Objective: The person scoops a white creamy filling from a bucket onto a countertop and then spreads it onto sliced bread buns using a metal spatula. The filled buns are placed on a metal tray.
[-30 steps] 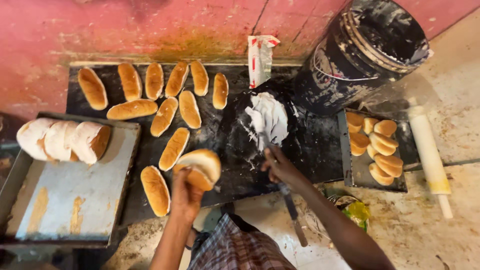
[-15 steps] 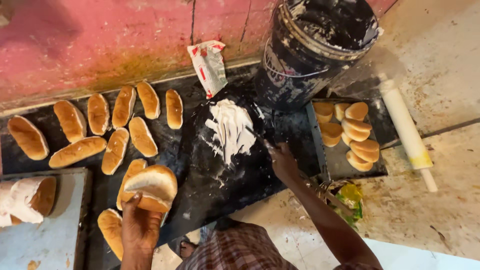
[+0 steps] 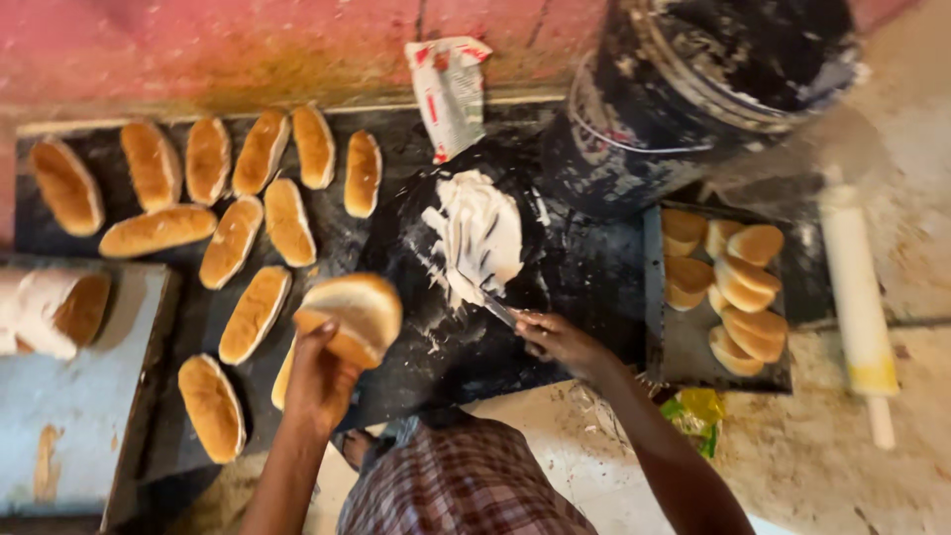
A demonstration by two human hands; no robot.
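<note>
A split bun [image 3: 354,315] is grasped in the left hand [image 3: 319,381], near centre. A knife [image 3: 498,309], blade largely hidden in white cream [image 3: 480,233], is gripped by the right hand [image 3: 560,342].

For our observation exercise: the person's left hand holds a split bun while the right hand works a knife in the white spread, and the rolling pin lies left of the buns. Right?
Not quite. The head view shows the rolling pin on the far right, beyond the small tray, not left.

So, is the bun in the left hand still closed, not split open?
No, the bun held up by the left hand is split, and its pale inside shows between the two halves.
</note>
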